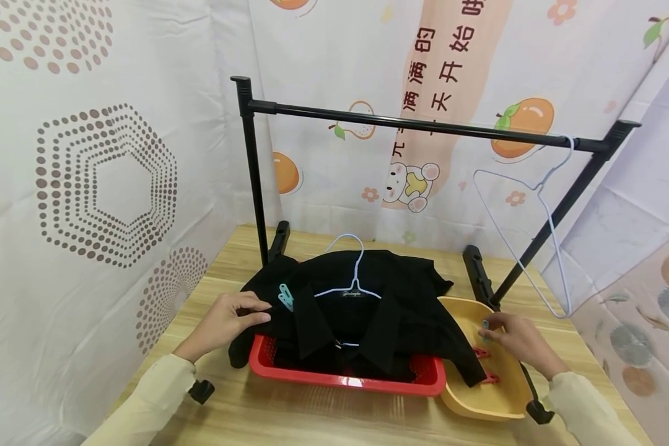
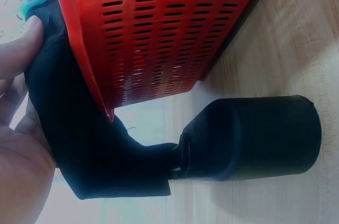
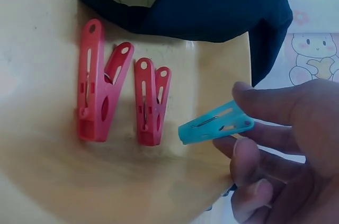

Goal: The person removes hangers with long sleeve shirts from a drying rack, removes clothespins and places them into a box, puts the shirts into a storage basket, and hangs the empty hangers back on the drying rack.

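Note:
A black collared shirt (image 1: 412, 310) lies spread over a red basket (image 1: 345, 383), with a light blue hanger (image 1: 356, 272) inside its neck. On the shirt's left shoulder area a teal clothespin (image 1: 285, 297) is clipped. My left hand (image 1: 228, 319) pinches the black cloth beside that clothespin, thumb against fingers. Above the yellow basin (image 1: 463, 406) my right hand (image 1: 521, 341) pinches a blue clothespin (image 3: 214, 123) between thumb and fingers. Two red clothespins (image 3: 95, 91) lie in the basin, and a black sleeve (image 3: 222, 7) hangs over its edge.
A black rack (image 1: 368, 116) stands behind the basket, its feet on the wooden table (image 1: 223, 421). Another light blue hanger (image 1: 546, 204) hangs at the right end of its bar. Patterned curtains (image 1: 323, 37) enclose the table at the back and sides.

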Tool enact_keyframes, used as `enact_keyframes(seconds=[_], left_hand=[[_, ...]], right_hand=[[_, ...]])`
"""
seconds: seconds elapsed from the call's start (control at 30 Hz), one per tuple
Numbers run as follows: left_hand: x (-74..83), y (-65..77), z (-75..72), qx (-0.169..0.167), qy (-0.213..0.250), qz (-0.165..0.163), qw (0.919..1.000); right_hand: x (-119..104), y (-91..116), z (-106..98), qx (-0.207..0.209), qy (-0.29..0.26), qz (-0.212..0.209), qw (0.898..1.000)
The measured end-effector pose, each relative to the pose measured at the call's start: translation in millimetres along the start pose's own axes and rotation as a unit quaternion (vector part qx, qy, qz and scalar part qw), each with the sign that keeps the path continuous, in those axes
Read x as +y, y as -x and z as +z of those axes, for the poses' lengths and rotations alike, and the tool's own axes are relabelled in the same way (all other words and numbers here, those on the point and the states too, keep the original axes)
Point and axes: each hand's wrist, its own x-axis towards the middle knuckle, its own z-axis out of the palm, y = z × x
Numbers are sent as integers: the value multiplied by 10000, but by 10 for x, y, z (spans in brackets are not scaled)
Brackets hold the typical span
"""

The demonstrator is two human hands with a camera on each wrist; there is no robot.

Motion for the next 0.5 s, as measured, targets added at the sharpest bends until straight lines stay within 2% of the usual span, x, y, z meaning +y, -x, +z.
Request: enact_keyframes(seconds=[0.33, 0.5], left_hand=[[6, -12, -6, -30, 23, -21, 10000], [20, -8, -6, -53, 13, -76, 10000]], right_hand=[[6, -40, 8, -445, 87, 13, 9990], [1, -45, 34, -450, 106, -59, 9989]])
